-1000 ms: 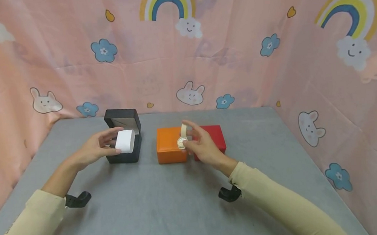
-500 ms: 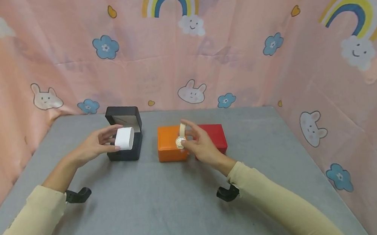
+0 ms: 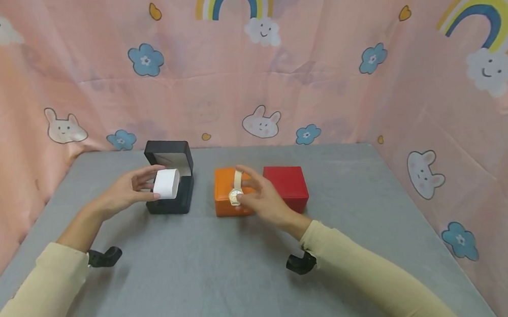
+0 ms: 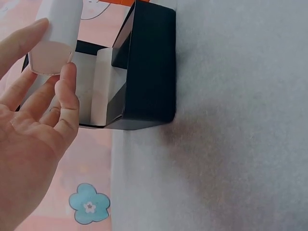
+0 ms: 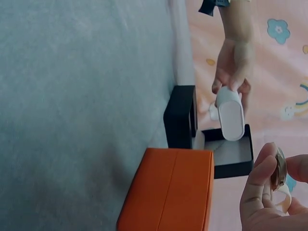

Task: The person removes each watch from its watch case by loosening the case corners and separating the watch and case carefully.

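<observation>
Watch (image 3: 235,196) is pinched in the right hand (image 3: 262,199), near the orange box (image 3: 225,204). The left hand (image 3: 124,193) grips a white watch cushion (image 3: 166,184) above the opened black box (image 3: 187,193). So the cushion is out, but the watch isn't round it (that looks left to do). The red box (image 3: 286,186) looks closed. I can't read any brand or writing.

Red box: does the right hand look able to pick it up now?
Probably not while the right hand pinches the watch; otherwise the way seems free, with nothing visible on top of the red box.
</observation>
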Tool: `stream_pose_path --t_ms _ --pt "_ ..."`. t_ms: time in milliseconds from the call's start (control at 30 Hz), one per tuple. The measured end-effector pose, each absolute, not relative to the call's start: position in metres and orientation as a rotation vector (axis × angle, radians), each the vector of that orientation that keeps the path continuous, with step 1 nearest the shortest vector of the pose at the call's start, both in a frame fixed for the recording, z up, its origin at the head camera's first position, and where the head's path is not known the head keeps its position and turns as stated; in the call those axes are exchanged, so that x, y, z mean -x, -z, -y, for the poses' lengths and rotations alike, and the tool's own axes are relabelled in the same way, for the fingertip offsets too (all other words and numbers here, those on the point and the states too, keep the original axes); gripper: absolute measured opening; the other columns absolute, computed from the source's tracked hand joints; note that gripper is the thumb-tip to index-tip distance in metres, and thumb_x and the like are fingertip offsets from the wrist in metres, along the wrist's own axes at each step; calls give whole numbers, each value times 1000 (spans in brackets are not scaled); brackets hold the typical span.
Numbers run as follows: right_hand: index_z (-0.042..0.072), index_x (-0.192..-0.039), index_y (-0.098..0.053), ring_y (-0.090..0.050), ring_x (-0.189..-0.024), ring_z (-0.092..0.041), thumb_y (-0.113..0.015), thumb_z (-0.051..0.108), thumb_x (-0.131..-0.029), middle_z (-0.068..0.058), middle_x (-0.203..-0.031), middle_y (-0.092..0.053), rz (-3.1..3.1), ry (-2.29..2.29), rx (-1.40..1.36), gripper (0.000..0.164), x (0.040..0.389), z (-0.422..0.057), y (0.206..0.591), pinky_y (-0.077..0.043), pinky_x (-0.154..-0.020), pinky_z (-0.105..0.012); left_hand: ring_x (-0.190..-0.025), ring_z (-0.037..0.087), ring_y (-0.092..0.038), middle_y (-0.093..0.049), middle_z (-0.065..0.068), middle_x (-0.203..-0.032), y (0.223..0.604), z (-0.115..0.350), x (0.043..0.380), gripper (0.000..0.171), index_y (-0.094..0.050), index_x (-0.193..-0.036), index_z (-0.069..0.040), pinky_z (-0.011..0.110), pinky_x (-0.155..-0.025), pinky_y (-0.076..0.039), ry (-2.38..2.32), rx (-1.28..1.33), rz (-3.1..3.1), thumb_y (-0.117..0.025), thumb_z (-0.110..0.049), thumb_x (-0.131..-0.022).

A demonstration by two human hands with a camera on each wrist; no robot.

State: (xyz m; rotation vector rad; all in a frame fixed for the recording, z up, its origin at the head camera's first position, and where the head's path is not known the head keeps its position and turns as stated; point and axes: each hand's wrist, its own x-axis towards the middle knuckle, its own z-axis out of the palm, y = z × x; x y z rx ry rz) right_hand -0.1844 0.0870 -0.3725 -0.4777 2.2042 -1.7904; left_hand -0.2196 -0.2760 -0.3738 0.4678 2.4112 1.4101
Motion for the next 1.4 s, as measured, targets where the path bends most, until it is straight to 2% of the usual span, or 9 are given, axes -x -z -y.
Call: stream_pose_path --t_ms 167,433,600,700,833,1000,1233,1333,1400 --pt "24 -159 -31 -73 -83 -18 -58 4 -99 -19 -144 -51 -2153 1794 524 69 182 -79 373 -60 -77 -30 -139 44 -46 -39 23 -159 371 278 221 75 -31 -158 -7 19 -91 -49 -1421 -455 -2401 -70 -14 -94" --pt "11 -159 -29 -69 -81 -19 -57 -6 -97 -28 -132 -56 -2045 1834 618 70 177 -62 380 -61 -77 -36 -142 45 -44 -37 23 -160 369 283 223 75 -32 -158 -8 20 -91 -50 -1413 -462 -2399 -71 -15 -94" --pt "16 -157 -32 -69 -75 -22 -57 -9 -95 -25 -117 -61 -2011 1835 664 71 174 -53 384 -61 -78 -45 -142 45 -43 -37 23 -160 369 286 223 75 -32 -158 -8 20 -91 -50 -1413 -459 -2396 -71 -14 -94" --pt "17 -157 -33 -68 -71 -14 -57 -9 -95 -24 -114 -61 -1997 1830 680 71 173 -49 386 -62 -76 -41 -141 44 -45 -38 22 -159 369 286 223 75 -33 -158 -8 19 -91 -50 -1417 -460 -2394 -72 -14 -94" --pt "14 -157 -35 -72 -75 -29 -58 -11 -94 -26 -117 -60 -1975 1841 690 72 170 -43 386 -62 -72 -33 -140 43 -47 -40 22 -159 370 287 221 75 -33 -157 -9 18 -92 -49 -1411 -462 -2406 -72 -15 -94" --pt "15 -157 -36 -69 -88 -54 -61 -13 -92 -25 -124 -58 -1983 1802 694 75 165 -34 387 -63 -74 -41 -138 44 -47 -41 24 -157 371 287 220 74 -33 -157 -6 20 -91 -50 -1423 -462 -2395 -71 -13 -93" --pt "12 -155 -40 -74 -81 -42 -66 -13 -89 -24 -120 -59 -1987 1795 633 75 160 -19 393 -63 -72 -39 -139 45 -46 -41 25 -157 373 286 218 74 -34 -156 -5 19 -91 -51 -1430 -477 -2383 -72 -13 -93" --pt "9 -153 -42 -70 -81 -50 -66 -14 -88 -24 -115 -60 -1997 1820 611 73 159 -13 398 -62 -74 -49 -140 45 -46 -43 25 -156 375 286 217 75 -34 -157 -5 20 -92 -50 -1432 -487 -2375 -72 -13 -93" --pt "8 -152 -44 -68 -82 -53 -67 -14 -88 -23 -112 -61 -2013 1825 602 72 159 -9 401 -62 -74 -48 -140 45 -46 -43 24 -156 376 287 218 74 -34 -157 -6 20 -93 -50 -1432 -490 -2376 -72 -13 -93"
